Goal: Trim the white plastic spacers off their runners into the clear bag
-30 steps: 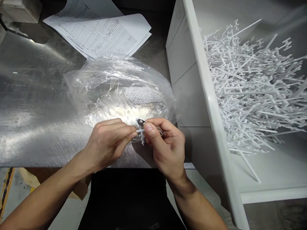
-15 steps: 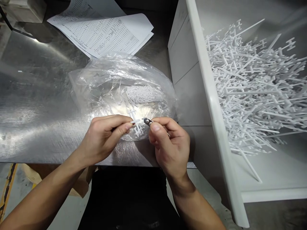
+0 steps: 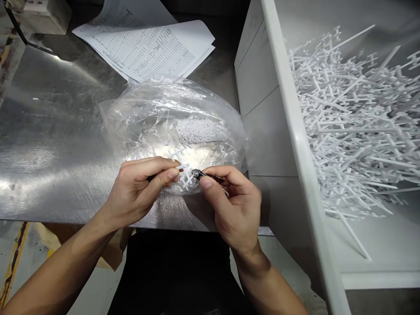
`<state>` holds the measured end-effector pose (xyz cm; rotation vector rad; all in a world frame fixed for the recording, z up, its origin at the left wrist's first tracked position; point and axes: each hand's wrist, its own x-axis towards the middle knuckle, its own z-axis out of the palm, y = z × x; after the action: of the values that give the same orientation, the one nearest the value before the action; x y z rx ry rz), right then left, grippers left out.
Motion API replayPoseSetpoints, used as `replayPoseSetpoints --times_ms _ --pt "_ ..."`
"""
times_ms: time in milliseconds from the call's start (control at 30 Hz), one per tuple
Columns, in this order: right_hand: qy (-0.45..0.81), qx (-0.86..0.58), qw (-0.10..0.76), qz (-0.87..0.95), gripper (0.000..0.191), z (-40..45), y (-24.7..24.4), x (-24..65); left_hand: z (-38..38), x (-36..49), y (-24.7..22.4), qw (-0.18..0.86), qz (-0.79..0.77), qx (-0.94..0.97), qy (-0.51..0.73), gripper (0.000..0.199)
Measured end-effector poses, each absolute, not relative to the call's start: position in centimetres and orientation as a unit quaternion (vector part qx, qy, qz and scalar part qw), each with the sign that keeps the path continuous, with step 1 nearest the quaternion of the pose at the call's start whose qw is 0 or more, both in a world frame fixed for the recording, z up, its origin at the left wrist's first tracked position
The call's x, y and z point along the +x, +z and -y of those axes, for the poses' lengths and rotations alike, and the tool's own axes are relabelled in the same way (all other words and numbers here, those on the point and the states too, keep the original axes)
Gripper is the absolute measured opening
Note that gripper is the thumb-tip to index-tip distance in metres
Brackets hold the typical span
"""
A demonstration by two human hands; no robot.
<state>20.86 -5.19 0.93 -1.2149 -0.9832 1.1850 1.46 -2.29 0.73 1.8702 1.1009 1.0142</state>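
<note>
Pinched between the thumb and finger of my left hand (image 3: 144, 188) is a small white branched plastic piece (image 3: 179, 155). My right hand (image 3: 231, 201) is closed on small dark metal nippers (image 3: 212, 176), whose tip lies at the right side of the white piece's lower branches. Both hands are over the front part of a clear plastic bag (image 3: 131, 109), which lies spread on the metal table (image 3: 59, 144). Many tiny pale pieces (image 3: 200, 131) are heaped in the bag. Whether the nipper jaws touch the branch is too small to tell.
To the right, a white bin (image 3: 295, 118) holds a large tangled heap of white plastic sprues (image 3: 357, 131). Printed sheets (image 3: 147, 46) lie behind the bag. A pale box (image 3: 47, 15) with a black cable is at the back left. The table's front edge runs just below my hands.
The nippers have shifted slightly down towards the lower branches, and my right fingers are spread a little wider along them. The white piece is tilted differently. The whole view has shifted slightly.
</note>
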Motion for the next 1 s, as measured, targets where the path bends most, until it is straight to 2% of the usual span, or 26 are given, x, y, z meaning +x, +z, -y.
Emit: replayPoseSetpoints --times_ms 133,367,633,1000 --pt "0.495 -0.519 0.544 0.435 0.001 5.4 0.5 21.0 2.3 1.5 0.7 0.377 -0.432 0.721 0.389 0.014" --pt "0.502 -0.534 0.523 0.436 0.011 5.5 0.0 21.2 2.2 1.9 0.8 0.374 -0.454 0.719 0.371 0.016" --pt "0.557 -0.477 0.556 0.391 0.003 5.5 0.8 21.1 2.3 2.0 0.6 0.374 -0.47 0.704 0.378 0.014" --pt "0.543 -0.473 0.549 0.424 0.007 5.5 1.1 21.0 2.3 2.1 0.5 0.345 -0.468 0.722 0.375 0.013"
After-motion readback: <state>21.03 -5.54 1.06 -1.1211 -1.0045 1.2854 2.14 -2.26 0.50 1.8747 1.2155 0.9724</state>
